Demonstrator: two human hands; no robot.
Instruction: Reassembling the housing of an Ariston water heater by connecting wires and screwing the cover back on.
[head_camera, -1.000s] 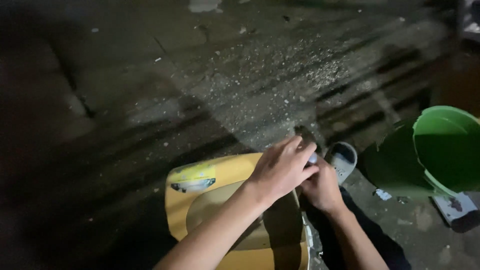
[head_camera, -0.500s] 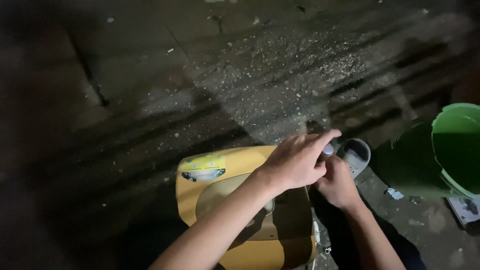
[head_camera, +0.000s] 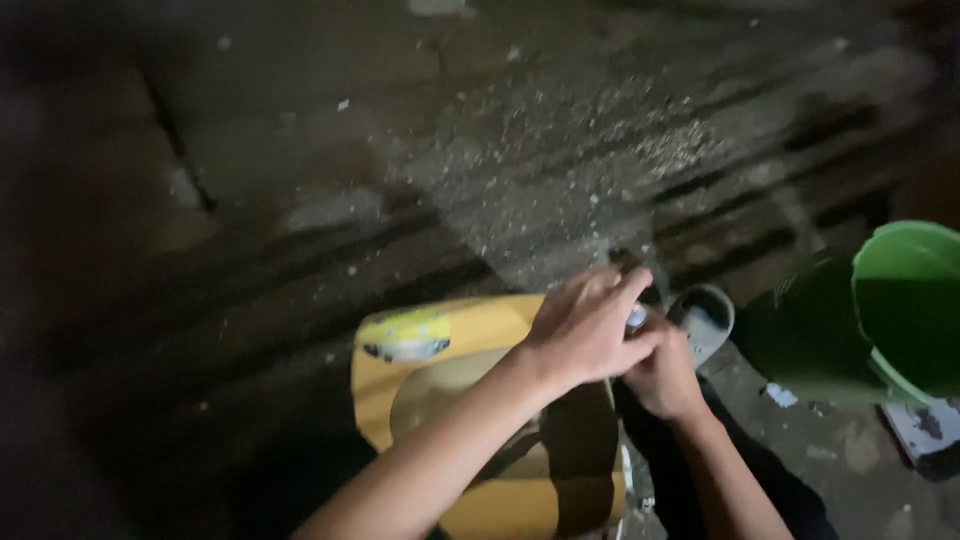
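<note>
Yellow plastic container (head_camera: 470, 400) has slid right in view while the left hand (head_camera: 585, 330) stays curled over the right hand (head_camera: 660, 375). Both pinch a small pale object (head_camera: 636, 318) at its far corner, beside a grey slipper (head_camera: 705, 320); grip looks settled

We saw a dim, grainy scene: light fell on the central floor (head_camera: 560, 190), the corners sank into darkness, and motion blur softened every edge.

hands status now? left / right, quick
Left hand: curled, fingers closed around a small pale object at the edge of the yellow plastic container.
Right hand: closed beneath the left; what it grips cannot be told.
</note>
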